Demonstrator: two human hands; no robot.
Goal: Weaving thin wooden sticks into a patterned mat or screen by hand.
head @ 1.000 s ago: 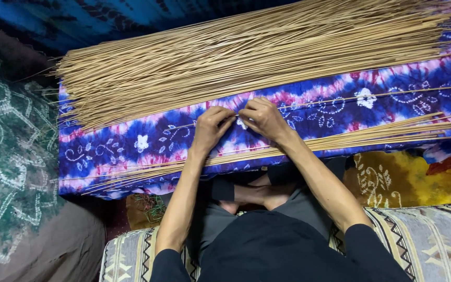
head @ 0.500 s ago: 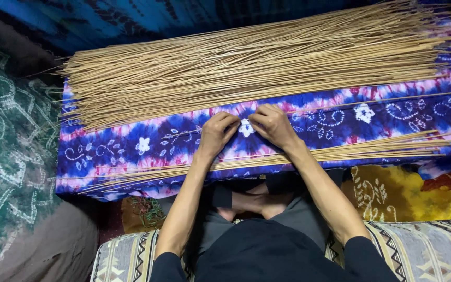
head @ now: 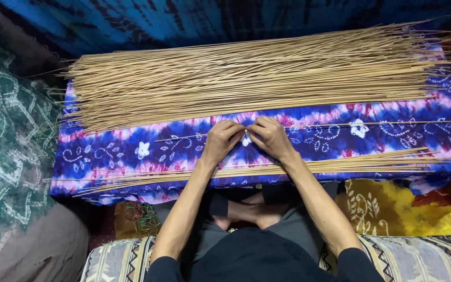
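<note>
Two hands meet at the middle of the tie-dyed blue and purple cloth (head: 131, 151). The left hand (head: 222, 140) and right hand (head: 270, 137) each pinch one thin stick (head: 340, 125) between curled fingertips; this stick lies lengthwise across the cloth, apart from the rest. Beyond the hands, a large pile of thin tan sticks (head: 246, 73) covers the far half of the cloth. Nearer the person, a smaller bundle of sticks (head: 361, 163) lies along the near edge, passing under both forearms. A green patterned fabric (head: 6, 151) lies to the left.
</note>
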